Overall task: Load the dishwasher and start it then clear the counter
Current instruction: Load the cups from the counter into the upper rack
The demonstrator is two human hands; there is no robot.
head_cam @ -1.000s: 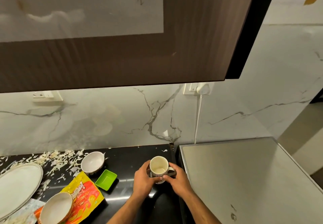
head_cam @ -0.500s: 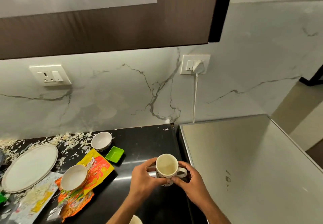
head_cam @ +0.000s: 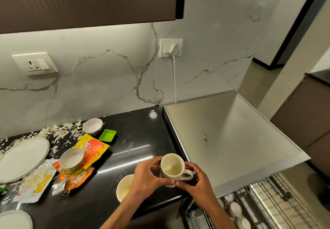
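Observation:
A cream mug (head_cam: 172, 167) with a small pattern is held upright above the black counter's (head_cam: 135, 139) front right corner. My left hand (head_cam: 145, 178) grips its left side, and my right hand (head_cam: 194, 182) holds it by the handle and base. Its inside looks empty. Right of it stands the steel-topped dishwasher (head_cam: 232, 135). Its pulled-out rack (head_cam: 253, 205) shows at the lower right with several white cups in it. Dirty dishes lie on the counter: two small bowls (head_cam: 92, 125) (head_cam: 71, 160), a large plate (head_cam: 23, 159) and another bowl (head_cam: 125, 186) under my left wrist.
Snack wrappers (head_cam: 89, 150), a green square dish (head_cam: 107, 135) and scattered white shreds (head_cam: 59, 130) litter the counter's left half. Another plate's rim (head_cam: 14, 219) shows at the bottom left. A wall cabinet (head_cam: 89, 1) hangs overhead. A white cord (head_cam: 174, 78) runs from the socket down behind the dishwasher.
Both hands have drawn the mug toward me, from mid-counter to the counter's front edge. The view has tilted down, so the open rack now shows.

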